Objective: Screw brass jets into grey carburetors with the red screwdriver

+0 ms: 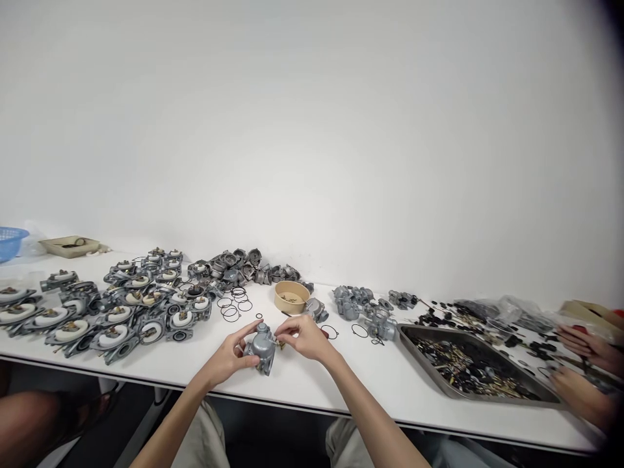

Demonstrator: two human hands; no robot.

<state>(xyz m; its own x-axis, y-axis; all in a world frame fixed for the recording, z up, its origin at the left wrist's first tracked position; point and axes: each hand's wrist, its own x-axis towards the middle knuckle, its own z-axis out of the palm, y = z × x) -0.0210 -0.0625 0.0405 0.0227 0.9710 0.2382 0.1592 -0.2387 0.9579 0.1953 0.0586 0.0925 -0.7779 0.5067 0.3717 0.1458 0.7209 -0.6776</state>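
Observation:
A grey metal carburetor [263, 351] stands near the table's front edge, its rounded bowl facing up. My left hand [233, 354] grips it from the left, thumb across the front and fingers behind. At the carburetor's right side my right hand [303, 337] has thumb and forefinger pinched together; what they hold is too small to name. A bit of brass shows just below those fingertips. Behind the hands is a round tan tub [291, 298] with small brass-coloured parts inside. Black rubber rings [235, 304] lie to its left.
Many carburetors with white floats [113, 335] cover the left side. Loose bowls [238, 263] are heaped behind. To the right are more carburetors [353, 302] and a metal tray [441, 383] of small parts. Another person's hands [585, 383] work at the far right.

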